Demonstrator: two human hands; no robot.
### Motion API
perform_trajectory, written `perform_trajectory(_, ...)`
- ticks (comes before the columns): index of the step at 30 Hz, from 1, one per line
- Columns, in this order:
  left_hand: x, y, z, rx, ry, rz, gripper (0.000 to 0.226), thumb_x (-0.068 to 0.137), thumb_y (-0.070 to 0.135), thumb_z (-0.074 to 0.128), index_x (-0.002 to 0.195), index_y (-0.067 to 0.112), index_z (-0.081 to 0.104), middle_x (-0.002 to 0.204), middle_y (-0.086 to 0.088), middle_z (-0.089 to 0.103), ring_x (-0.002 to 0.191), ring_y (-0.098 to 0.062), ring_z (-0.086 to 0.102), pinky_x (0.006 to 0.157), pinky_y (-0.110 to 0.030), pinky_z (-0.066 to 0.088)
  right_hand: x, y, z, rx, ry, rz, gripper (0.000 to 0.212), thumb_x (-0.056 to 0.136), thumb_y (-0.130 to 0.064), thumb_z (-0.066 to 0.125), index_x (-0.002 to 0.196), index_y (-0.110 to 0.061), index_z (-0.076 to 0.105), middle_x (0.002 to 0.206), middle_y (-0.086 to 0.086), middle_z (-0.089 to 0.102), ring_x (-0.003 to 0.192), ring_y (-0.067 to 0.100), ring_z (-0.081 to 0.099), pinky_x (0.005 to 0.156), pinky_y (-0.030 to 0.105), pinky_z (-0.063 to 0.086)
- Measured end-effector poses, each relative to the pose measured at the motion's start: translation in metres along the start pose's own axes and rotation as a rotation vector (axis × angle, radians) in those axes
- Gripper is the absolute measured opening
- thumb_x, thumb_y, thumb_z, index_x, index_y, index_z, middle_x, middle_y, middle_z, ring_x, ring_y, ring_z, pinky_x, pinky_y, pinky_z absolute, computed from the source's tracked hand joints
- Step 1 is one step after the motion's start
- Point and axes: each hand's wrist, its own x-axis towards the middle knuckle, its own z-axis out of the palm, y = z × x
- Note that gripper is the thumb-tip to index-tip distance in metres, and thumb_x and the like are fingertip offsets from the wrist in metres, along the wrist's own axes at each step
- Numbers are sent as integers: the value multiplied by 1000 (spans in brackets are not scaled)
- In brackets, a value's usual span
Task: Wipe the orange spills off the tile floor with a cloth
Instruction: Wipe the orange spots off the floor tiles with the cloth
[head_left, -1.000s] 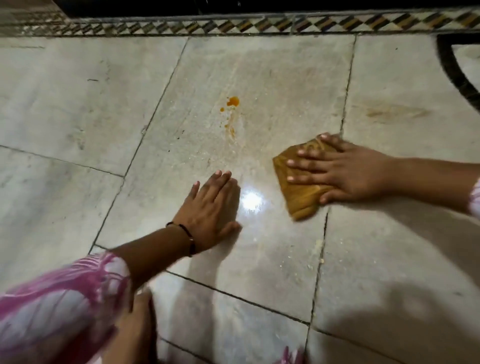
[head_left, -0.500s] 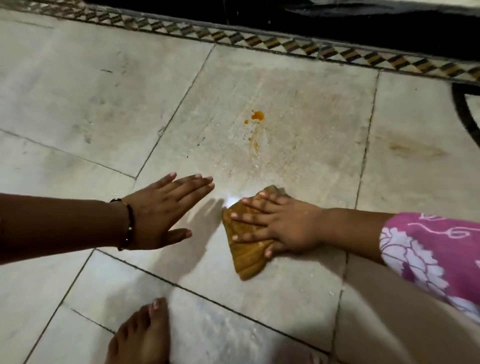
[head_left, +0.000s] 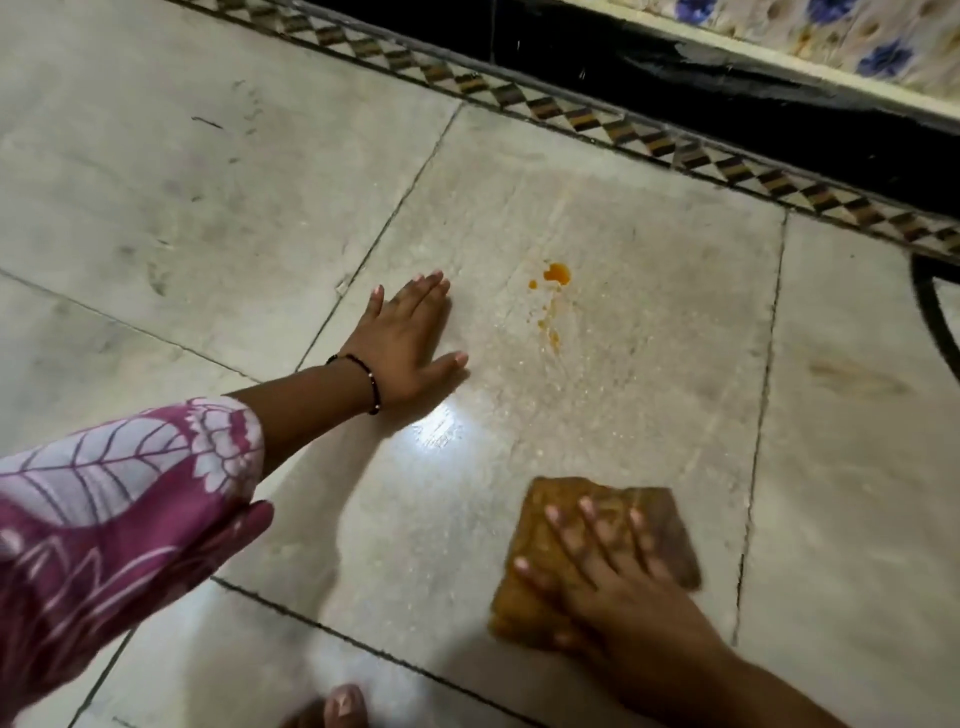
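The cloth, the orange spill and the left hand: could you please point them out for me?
cloth (head_left: 660, 525): head view, bare far corner.
orange spill (head_left: 557, 273): head view, largest blob.
left hand (head_left: 402, 345): head view, back of hand.

dim indoor light, bright glare spot on tile floor (head_left: 441, 431), right hand (head_left: 618, 587) motion-blurred

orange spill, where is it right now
In the head view, the orange spill sits mid-tile, right of the flat left hand and beyond the cloth under the right hand.

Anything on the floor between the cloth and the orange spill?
Only bare tile, by the head view: the cloth sits nearer the camera, the orange spill farther up.
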Motion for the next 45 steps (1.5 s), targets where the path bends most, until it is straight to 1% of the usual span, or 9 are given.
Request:
perform_trajectory(4,19,-7,4,-208,149,-65,86,81,62,31,149,12,14,157,-5,13,145,-20,9,115,-45,-1,97,-23,-17,69,57,-56,56,89,-55,31,144,-45,23,158,1,12,144,27,8,113,56,5)
perform_trajectory(7,19,-13,6,-217,203,-22,84,82,63,28,148,12,17,157,-6,16,144,-22,11,115,-46,0,147,3,-29,73,61,-18,58,91,-57,22,146,-46,7,154,-7,-12,141,19,-16,110,46,-19)
perform_trajectory(12,-3,-12,20,-126,161,50,82,84,62,24,149,12,17,157,-6,14,145,-22,10,115,-45,-3,116,76,-31,111,18,408,57,82,-66,0,134,-55,-19,150,-13,-26,138,12,-25,98,30,-36)
perform_trajectory(17,-22,-10,34,129,92,191,74,90,56,17,150,13,11,158,-5,7,145,-19,4,113,-40,-10,19,65,-15,167,-63,668,65,86,-67,-10,144,-40,-22,154,-3,-26,139,16,-30,110,40,-21)
perform_trajectory(22,-22,-13,35,124,92,94,83,87,64,16,150,10,7,158,-5,3,145,-19,2,115,-45,-8,48,-20,-8,106,-37,454,74,90,-49,30,152,-18,4,159,9,0,143,30,1,111,46,-1)
perform_trajectory(27,-23,-13,37,126,79,122,78,89,61,13,150,11,10,158,-5,5,145,-17,2,116,-46,-2,144,33,-37,100,42,288,66,88,-56,13,149,-35,-3,154,-9,-15,143,18,-14,107,36,-26)
perform_trajectory(37,-23,-13,35,143,56,112,80,87,64,7,150,14,1,158,-1,-4,144,-13,-7,116,-44,-7,56,28,-23,201,-50,585,65,86,-60,2,144,-40,-21,152,-9,-28,141,19,-27,113,46,-16)
perform_trajectory(41,-23,-14,34,131,46,116,79,87,63,10,150,15,2,158,-1,-3,145,-14,-5,116,-45,-7,12,21,-23,28,-29,479,65,88,-67,16,148,-43,9,157,-4,11,145,29,9,113,50,3)
perform_trajectory(45,-23,-13,34,131,35,113,79,87,63,9,150,16,1,158,-1,-4,145,-16,-5,116,-45,-7,30,69,-25,42,16,702,74,84,-72,16,149,-37,12,158,1,13,143,37,7,114,53,3)
